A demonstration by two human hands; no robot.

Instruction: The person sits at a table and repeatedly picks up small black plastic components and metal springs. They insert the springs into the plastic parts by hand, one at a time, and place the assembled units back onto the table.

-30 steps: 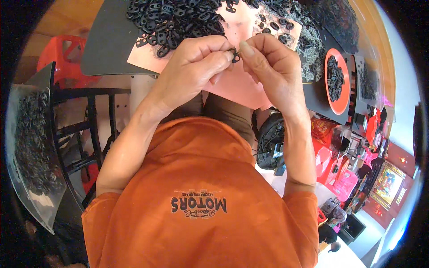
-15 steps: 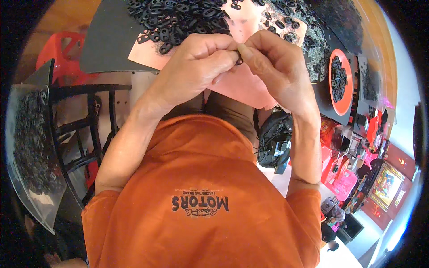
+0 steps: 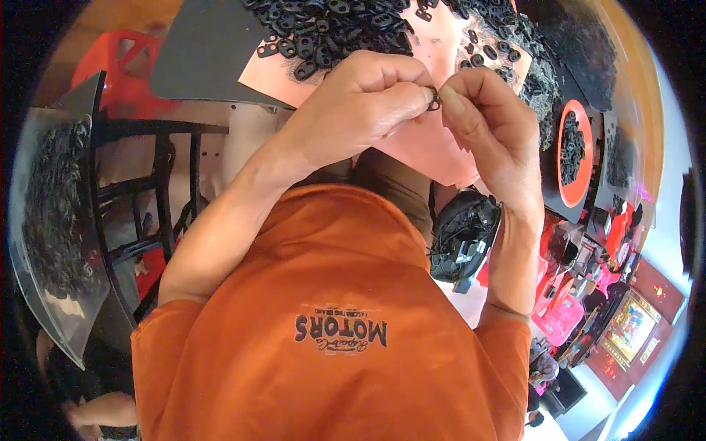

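Observation:
Between the thumb and fingers of my left hand is a small black cord lock with a hole showing at its end. My right hand is just right of it, thumb and forefinger pinched together close to the piece. Whatever those fingertips hold, if anything, is too small to make out. Beyond my left hand a heap of black two-holed cord lock parts lies on pink sheeting. Several more black oval pieces lie beyond my right hand.
Small greyish parts are piled at the right. Beside them stands an orange-red plate of small black parts. At left are a red plastic stool, a black metal frame and a clear bag of dark parts. Another person's arm shows lower left.
The whole view has shifted, with hands and table appearing further right. My right fingertips have drawn slightly away from the cord lock, which stays in my left hand.

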